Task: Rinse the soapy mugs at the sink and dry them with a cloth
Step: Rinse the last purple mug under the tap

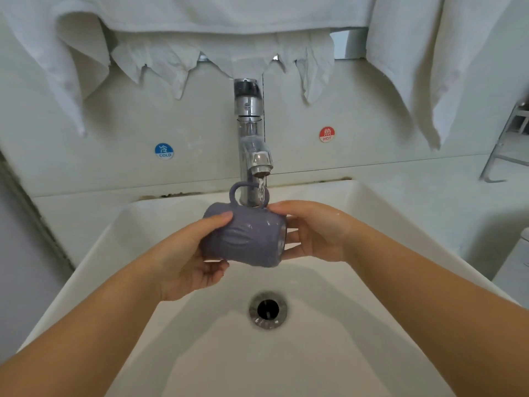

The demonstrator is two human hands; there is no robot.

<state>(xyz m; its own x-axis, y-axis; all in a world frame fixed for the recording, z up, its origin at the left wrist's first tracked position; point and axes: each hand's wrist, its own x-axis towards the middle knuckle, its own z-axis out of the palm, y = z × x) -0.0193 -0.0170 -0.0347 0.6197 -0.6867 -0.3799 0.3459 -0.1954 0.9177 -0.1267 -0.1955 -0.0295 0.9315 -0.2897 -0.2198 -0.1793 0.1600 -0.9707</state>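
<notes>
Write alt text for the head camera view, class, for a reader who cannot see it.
Two hands hold a purple mug on its side under a running tap, above a white sink. The left hand grips its base, the right hand its rim end. White cloths hang above.

I'm standing at a washbasin in what looks like a home bathroom or laundry corner. A deep white square sink with a metal drain sits against a pale wall, and a chrome tap runs water into it. Round stickers mark the sides: a blue one reading COLD and a red one reading HOT. White towels and a thin crumpled cloth hang above, and a metal rack stands at the right edge
</notes>
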